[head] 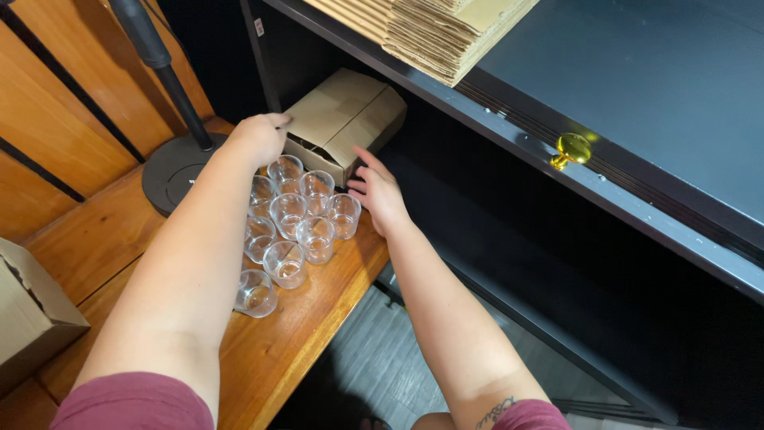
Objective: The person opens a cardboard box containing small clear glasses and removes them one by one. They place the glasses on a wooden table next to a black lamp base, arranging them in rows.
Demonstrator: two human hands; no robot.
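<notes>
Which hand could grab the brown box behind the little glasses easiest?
Probably the left hand. It already rests on the cardboard box, at its near corner. The right hand is open beside the clear glass cups, just short of the box's front.

Brown cardboard box (342,119) under shelf, another (32,314) at left, flattened cartons (430,28) above.

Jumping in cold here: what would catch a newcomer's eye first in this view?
First, the cluster of clear glass cups standing close together on the wooden bench, mid-frame. Just behind them lies a small cardboard box, with the left hand on its near-left corner and the right hand open beside its front, close to the cups. A shiny yellow knob stands out on the dark cabinet to the right, under a stack of flat cardboard.
</notes>
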